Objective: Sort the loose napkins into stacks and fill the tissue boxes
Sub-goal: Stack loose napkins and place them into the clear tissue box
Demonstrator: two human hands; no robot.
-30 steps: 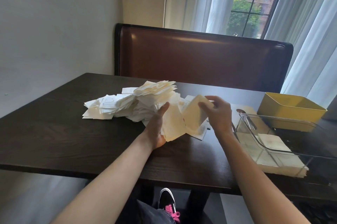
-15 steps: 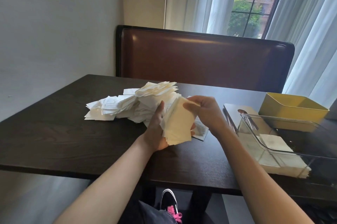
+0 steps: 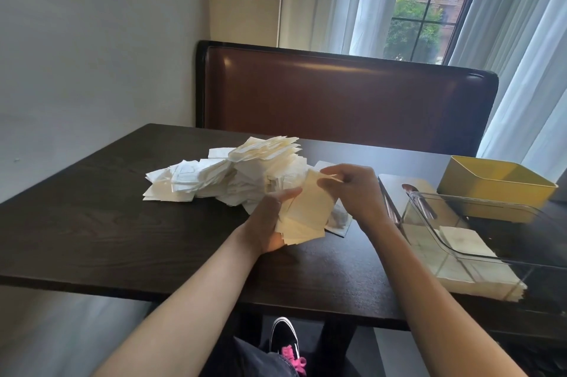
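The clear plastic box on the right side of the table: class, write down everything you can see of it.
The clear plastic box is a see-through, open-topped rectangular container with rounded corners and a thin glossy rim. It stands at the right end of the dark table, just nearer than the yellow box, and runs past the picture's right edge. A folded cream napkin shows within its outline, and a flat stack of napkins shows through its near wall; whether that stack lies inside or beneath cannot be told. Neither hand touches it.

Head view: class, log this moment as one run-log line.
left hand holds napkin stack | right hand pinches its top corner | loose napkin pile on table | clear box partly filled
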